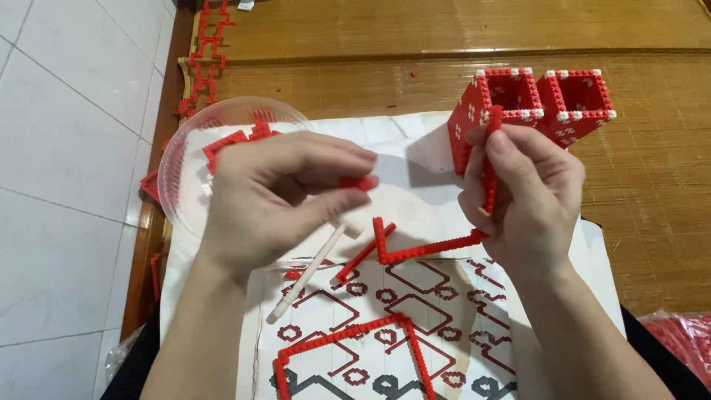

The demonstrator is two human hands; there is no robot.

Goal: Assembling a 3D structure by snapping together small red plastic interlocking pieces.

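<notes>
My right hand [529, 192] grips a thin red frame of small bricks [429, 248], an angular strip that rises along my fingers and bends left below them. My left hand [278, 196] pinches a small red brick piece [361, 181] between thumb and forefinger, and a white stick tool [307, 274] slants down from under that hand. The brick piece sits a little left of the frame, not touching it. Below the hands lies a printed pattern sheet [415, 326] with red outlines, and another red brick frame [348, 337] rests on it.
A clear plastic dish [185, 159] with red pieces stands at the left on a wooden surface [652, 185]. Two red and white open brick boxes [541, 104] stand at the back right. Red lattice strips [204, 59] lie along the left edge by the tiled floor.
</notes>
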